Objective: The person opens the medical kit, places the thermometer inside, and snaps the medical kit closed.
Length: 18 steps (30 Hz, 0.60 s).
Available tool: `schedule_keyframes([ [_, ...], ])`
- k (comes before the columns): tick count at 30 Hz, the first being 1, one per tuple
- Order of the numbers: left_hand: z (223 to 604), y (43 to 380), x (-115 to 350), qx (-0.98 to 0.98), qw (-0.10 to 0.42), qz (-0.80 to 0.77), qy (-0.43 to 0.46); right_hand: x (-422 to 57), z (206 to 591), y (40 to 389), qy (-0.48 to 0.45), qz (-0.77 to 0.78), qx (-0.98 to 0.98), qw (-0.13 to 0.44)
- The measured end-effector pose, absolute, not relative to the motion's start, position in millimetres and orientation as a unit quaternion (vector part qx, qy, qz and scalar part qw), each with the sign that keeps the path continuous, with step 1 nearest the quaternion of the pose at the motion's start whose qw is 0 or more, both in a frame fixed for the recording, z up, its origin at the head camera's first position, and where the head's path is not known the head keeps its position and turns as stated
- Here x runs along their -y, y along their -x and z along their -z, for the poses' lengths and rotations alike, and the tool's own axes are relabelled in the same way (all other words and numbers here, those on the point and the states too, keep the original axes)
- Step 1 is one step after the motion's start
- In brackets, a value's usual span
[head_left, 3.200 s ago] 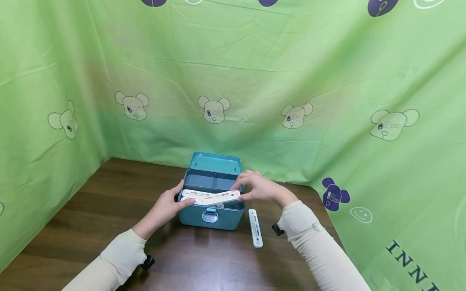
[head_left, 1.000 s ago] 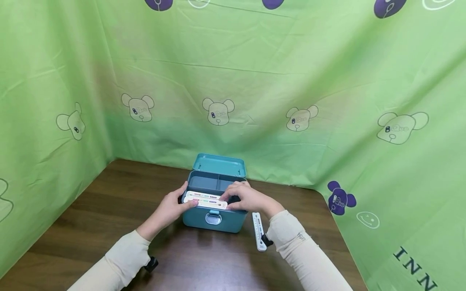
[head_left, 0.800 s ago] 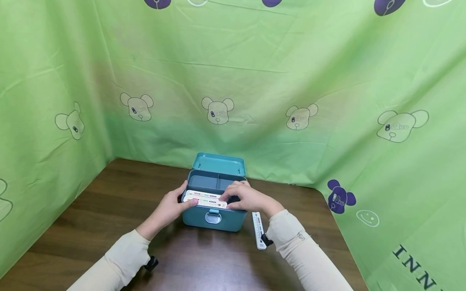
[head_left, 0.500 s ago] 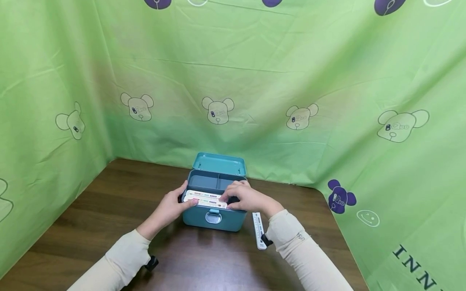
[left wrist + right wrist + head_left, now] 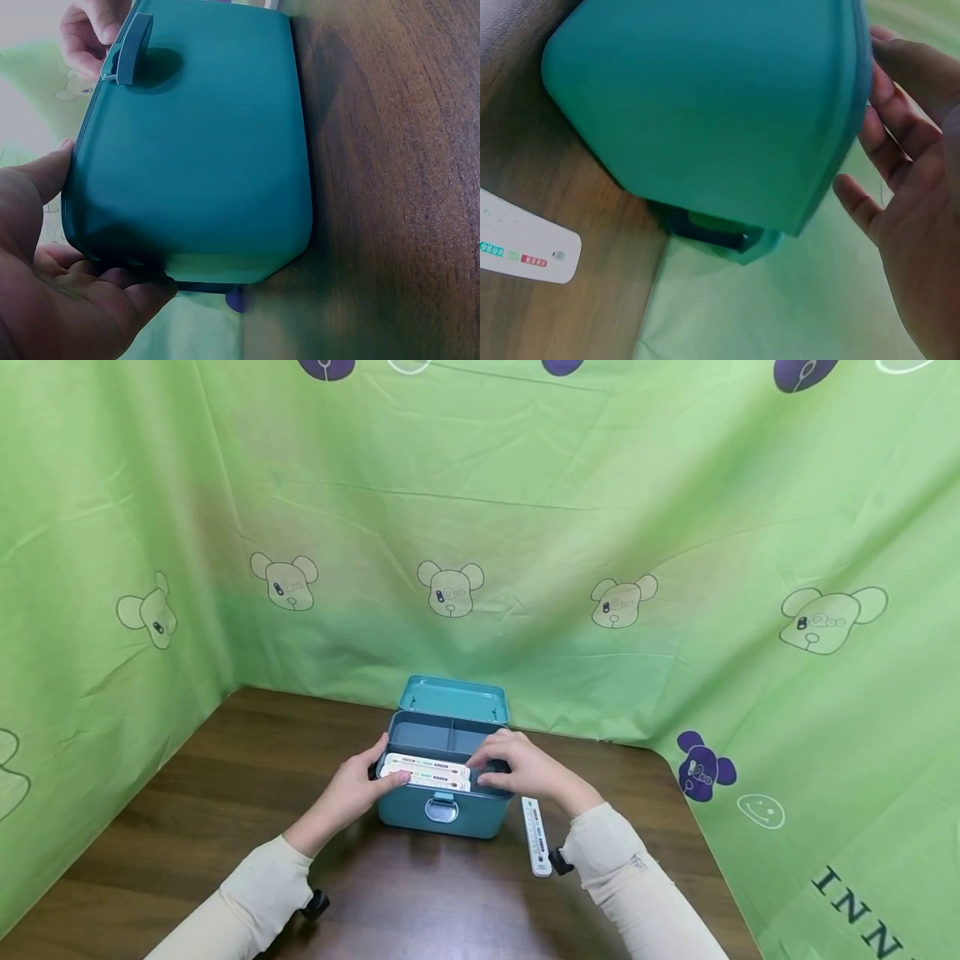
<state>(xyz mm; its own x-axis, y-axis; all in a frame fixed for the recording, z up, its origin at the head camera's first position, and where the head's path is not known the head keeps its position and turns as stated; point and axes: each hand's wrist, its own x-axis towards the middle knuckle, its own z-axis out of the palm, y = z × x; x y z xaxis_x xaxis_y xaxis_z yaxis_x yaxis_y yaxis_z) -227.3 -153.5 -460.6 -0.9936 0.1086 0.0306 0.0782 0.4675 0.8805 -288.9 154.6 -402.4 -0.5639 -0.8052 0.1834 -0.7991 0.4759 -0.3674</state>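
Note:
A teal storage box (image 5: 476, 817) stands on the table with its lid (image 5: 453, 700) tipped back. Two white strip thermometers (image 5: 427, 773) lie in its front part, below a divided tray (image 5: 420, 734). My left hand (image 5: 347, 792) grips the box's left end, thumb over the front rim near the thermometers and fingers along the side, as the left wrist view also shows. Over the right end hovers my right hand (image 5: 528, 770), fingers loosely bent with nothing seen between them. Another white thermometer (image 5: 536, 837) lies flat on the table beside the box.
The brown wooden table (image 5: 187, 827) meets a green printed curtain (image 5: 525, 527) at the back and sides. A dark wrist device (image 5: 560, 861) on my right cuff is close to the loose thermometer. The box's metal latch (image 5: 442, 808) faces me.
The front thermometer, held slanted above the box in my right hand earlier, now lies level inside. My right hand has let go and shifted slightly up and right. My left hand keeps its hold.

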Motion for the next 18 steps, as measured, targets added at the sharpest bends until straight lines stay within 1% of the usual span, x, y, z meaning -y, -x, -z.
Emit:
schedule_keyframes([
  [9, 462, 226, 152, -0.854, 0.013, -0.516, -0.055, -186, 405, 269, 0.438, 0.267, -0.85, -0.12],
  [18, 464, 228, 154, -0.857, 0.013, -0.512, -0.057, -205, 414, 247, 0.401, 0.306, -0.845, -0.176],
])
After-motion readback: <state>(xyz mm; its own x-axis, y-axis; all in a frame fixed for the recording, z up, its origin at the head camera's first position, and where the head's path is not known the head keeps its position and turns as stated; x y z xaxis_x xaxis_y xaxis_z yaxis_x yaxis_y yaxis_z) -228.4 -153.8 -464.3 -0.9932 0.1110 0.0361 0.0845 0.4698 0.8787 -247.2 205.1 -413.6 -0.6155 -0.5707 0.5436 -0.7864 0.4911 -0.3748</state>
